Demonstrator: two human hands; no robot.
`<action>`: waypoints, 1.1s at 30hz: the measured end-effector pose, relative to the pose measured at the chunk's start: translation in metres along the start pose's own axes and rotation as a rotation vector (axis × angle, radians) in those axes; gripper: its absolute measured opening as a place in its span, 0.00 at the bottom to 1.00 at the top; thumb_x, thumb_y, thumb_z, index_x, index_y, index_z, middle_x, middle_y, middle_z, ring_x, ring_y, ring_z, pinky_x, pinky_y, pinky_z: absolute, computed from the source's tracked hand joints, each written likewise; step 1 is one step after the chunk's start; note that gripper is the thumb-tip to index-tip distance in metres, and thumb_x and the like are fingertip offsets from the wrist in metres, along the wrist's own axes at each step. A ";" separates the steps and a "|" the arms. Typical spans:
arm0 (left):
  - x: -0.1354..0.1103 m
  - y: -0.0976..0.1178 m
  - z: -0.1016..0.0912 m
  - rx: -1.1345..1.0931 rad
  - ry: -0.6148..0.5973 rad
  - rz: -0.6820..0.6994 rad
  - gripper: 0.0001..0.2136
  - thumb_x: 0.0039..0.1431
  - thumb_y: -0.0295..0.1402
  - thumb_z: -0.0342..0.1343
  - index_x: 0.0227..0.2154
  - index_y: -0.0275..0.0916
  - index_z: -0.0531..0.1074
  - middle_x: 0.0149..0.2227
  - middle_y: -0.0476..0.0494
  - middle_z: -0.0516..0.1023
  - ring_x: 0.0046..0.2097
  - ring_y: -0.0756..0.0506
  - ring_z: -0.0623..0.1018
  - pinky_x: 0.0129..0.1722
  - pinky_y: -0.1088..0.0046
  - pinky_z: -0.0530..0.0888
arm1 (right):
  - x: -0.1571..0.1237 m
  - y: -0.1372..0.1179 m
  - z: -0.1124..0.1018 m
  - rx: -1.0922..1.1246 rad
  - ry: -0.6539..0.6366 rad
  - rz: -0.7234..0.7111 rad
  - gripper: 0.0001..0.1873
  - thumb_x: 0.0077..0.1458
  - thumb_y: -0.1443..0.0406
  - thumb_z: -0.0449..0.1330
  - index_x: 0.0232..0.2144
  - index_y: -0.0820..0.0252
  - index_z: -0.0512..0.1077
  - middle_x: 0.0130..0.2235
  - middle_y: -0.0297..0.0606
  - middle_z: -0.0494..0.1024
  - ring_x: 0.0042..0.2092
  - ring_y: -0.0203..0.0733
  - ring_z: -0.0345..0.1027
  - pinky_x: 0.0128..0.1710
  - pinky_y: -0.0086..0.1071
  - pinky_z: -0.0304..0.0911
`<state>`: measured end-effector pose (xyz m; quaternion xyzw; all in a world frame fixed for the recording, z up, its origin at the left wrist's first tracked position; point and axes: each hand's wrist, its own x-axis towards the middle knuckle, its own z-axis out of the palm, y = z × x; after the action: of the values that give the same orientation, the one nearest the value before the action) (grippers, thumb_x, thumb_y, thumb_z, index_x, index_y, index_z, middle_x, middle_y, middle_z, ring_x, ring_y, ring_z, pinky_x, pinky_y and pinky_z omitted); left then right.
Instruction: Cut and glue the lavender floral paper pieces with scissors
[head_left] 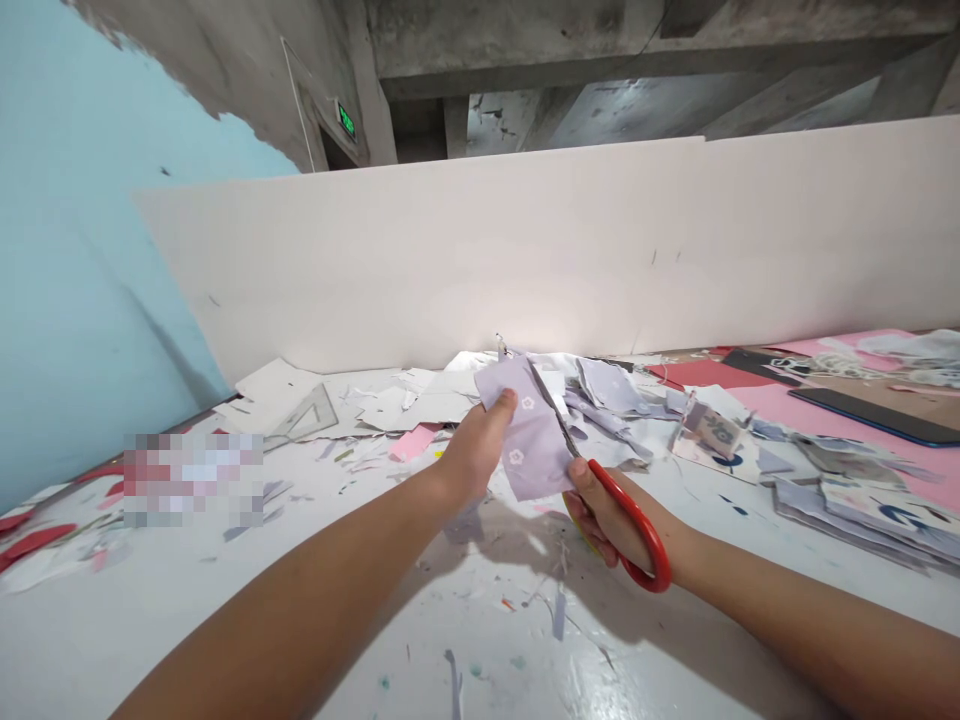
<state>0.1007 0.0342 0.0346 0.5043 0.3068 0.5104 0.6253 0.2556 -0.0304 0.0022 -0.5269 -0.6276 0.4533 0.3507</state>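
Note:
My left hand (484, 437) pinches a piece of lilac fabric (534, 455) printed with small white flowers, thumb on top. The piece is held up above the white table. Wrapped round the red handle (637, 535) of a pair of scissors is my right hand (616, 520). One dark scissor blade (551, 405) lies across the fabric's right side, pointing up and away from me; the other blade is hidden. More lilac fabric scraps (611, 388) lie behind the held piece.
A white panel (465, 270) closes off the table's back. To the left lie a clear set square (311, 415) and white card (277, 390). At the right are stacked fabric pieces (862, 510), pink sheets and a dark phone (877, 415). Small offcuts litter the white tabletop (337, 600).

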 end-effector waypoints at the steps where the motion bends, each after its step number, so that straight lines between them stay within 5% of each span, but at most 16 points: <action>1: 0.001 -0.002 -0.001 0.030 0.015 0.022 0.23 0.45 0.49 0.55 0.38 0.35 0.70 0.33 0.40 0.76 0.38 0.42 0.75 0.41 0.65 0.69 | 0.000 0.001 0.000 0.002 -0.002 0.001 0.27 0.51 0.43 0.42 0.16 0.58 0.53 0.11 0.23 0.53 0.12 0.28 0.49 0.14 0.25 0.50; 10: -0.002 -0.004 -0.003 0.172 -0.033 0.110 0.22 0.46 0.50 0.53 0.36 0.35 0.71 0.33 0.40 0.75 0.35 0.44 0.73 0.36 0.69 0.68 | -0.001 -0.002 0.002 0.082 -0.018 -0.027 0.28 0.48 0.41 0.43 0.15 0.57 0.51 0.13 0.24 0.52 0.14 0.28 0.47 0.15 0.25 0.49; 23: -0.011 -0.001 0.004 0.209 -0.110 0.063 0.18 0.46 0.48 0.53 0.29 0.35 0.70 0.25 0.46 0.70 0.29 0.48 0.69 0.32 0.70 0.66 | 0.004 0.013 -0.005 0.214 -0.081 -0.022 0.30 0.47 0.38 0.37 0.18 0.57 0.52 0.14 0.25 0.54 0.17 0.29 0.46 0.18 0.26 0.47; 33: -0.016 0.001 0.007 0.293 -0.082 0.057 0.18 0.47 0.48 0.52 0.26 0.35 0.68 0.22 0.49 0.65 0.27 0.50 0.66 0.29 0.72 0.65 | -0.008 -0.011 -0.003 -0.062 0.077 -0.041 0.26 0.53 0.45 0.40 0.19 0.59 0.57 0.16 0.30 0.60 0.18 0.33 0.57 0.23 0.31 0.57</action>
<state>0.1022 0.0169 0.0361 0.6191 0.3377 0.4569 0.5421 0.2560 -0.0379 0.0139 -0.5416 -0.6379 0.4060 0.3673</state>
